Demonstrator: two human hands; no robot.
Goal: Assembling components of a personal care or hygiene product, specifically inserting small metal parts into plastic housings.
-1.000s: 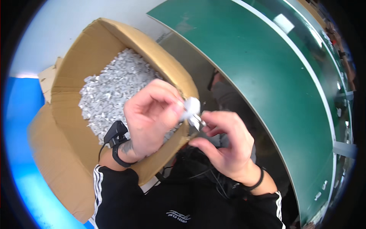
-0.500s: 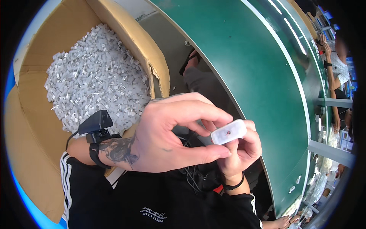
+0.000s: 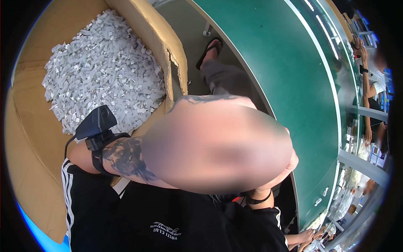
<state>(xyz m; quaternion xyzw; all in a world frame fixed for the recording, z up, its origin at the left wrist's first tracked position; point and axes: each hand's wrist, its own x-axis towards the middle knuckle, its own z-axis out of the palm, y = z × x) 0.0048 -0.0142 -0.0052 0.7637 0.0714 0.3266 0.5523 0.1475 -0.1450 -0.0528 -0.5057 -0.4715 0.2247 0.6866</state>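
Note:
My left hand (image 3: 205,138) reaches in from the left, a black strap with a small dark device (image 3: 97,126) round its tattooed wrist. A smooth blur covers most of this hand, so its fingers cannot be made out. Against it, on the right, is my right hand (image 3: 290,163), showing only an edge and the wrist with a dark bracelet (image 3: 258,200). The small translucent white plastic piece seen between the hands earlier is hidden now. Both hands are close together in front of my black shirt (image 3: 138,218), left of the green table edge.
To the left stands a large open cardboard box (image 3: 161,35) heaped with small white plastic pieces (image 3: 105,75). A curved green tabletop (image 3: 285,84) runs along the right. Between them, a sandalled foot (image 3: 210,51) rests on the floor. Other people's arms (image 3: 366,84) show at the far right.
My left hand has come over in front of my right hand. The white plastic piece has gone from sight. The box and table have shifted slightly in view.

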